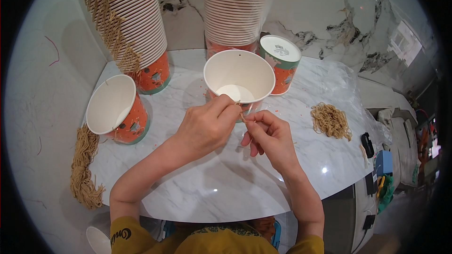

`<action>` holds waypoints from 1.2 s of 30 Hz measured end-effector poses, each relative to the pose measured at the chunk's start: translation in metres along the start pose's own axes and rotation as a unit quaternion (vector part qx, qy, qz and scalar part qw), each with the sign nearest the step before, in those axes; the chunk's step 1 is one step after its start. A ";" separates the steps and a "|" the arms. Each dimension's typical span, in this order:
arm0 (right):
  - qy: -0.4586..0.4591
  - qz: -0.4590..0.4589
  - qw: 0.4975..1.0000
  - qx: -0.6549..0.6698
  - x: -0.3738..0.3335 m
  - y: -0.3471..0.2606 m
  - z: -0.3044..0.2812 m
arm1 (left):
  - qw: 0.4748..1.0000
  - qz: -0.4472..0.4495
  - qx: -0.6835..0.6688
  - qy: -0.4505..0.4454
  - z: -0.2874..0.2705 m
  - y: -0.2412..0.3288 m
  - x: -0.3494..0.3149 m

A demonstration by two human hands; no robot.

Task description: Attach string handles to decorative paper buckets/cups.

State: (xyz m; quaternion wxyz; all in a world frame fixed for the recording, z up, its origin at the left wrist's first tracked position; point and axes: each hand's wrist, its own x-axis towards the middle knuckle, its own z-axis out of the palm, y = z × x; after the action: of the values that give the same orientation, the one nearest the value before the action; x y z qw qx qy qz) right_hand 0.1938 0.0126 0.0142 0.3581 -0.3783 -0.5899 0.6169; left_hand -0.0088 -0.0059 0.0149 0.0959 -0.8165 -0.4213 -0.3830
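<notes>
In front of me stands an open paper bucket (240, 59), white inside, with a small dark hole in its far rim. At its near rim, my left hand (207, 122) is closed in a pinch on a thin tan cord (242, 115), its fingertips against the rim. Just to the right, my right hand (272, 138) pinches the same cord between thumb and forefinger, its other fingers curled loosely. Fingers hide how the cord passes through the near rim. To the left, a second orange and green bucket (127, 129) leans tilted, a bit of cord at its rim.
Tall bucket stacks stand behind, one (136, 23) with cords along its side, another (238, 9) in clear plastic. An upside-down bucket (282, 61) is beside them. A cord pile (331, 121) lies right; a cord bundle (84, 169) hangs at the marble-patterned table's (197, 197) left edge.
</notes>
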 end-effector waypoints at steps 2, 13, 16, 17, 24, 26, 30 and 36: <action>0.001 -0.009 1.000 0.019 0.002 0.003 -0.004 | 0.999 -0.015 -0.032 0.003 0.001 -0.002 0.000; -0.023 0.028 0.991 0.128 0.008 0.008 -0.006 | 0.994 -0.032 -0.104 -0.026 -0.001 -0.001 0.001; -0.032 0.035 0.988 0.144 0.014 0.018 -0.007 | 0.993 -0.018 -0.115 -0.011 0.007 -0.001 -0.002; -0.042 0.025 0.989 0.140 0.015 0.020 -0.007 | 0.993 -0.005 -0.121 0.007 0.009 -0.001 -0.003; -0.017 0.007 0.990 0.140 0.015 0.026 -0.004 | 0.992 -0.022 -0.121 -0.017 0.009 -0.002 -0.005; -0.013 0.022 0.988 0.149 0.015 0.023 -0.003 | 0.995 -0.016 -0.101 -0.014 0.009 -0.002 -0.005; -0.029 0.043 0.985 0.167 0.015 0.021 -0.006 | 0.997 0.001 -0.071 -0.011 0.008 -0.002 -0.004; -0.035 0.066 0.983 0.166 0.015 0.018 -0.006 | 0.999 0.022 -0.035 0.007 0.009 -0.002 -0.003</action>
State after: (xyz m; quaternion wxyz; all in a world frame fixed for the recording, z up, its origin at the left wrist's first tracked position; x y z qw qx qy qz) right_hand 0.1926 0.0276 -0.0042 0.3535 -0.3294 -0.4655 0.7415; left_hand -0.0063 -0.0021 0.0065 0.0785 -0.8257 -0.3889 -0.4009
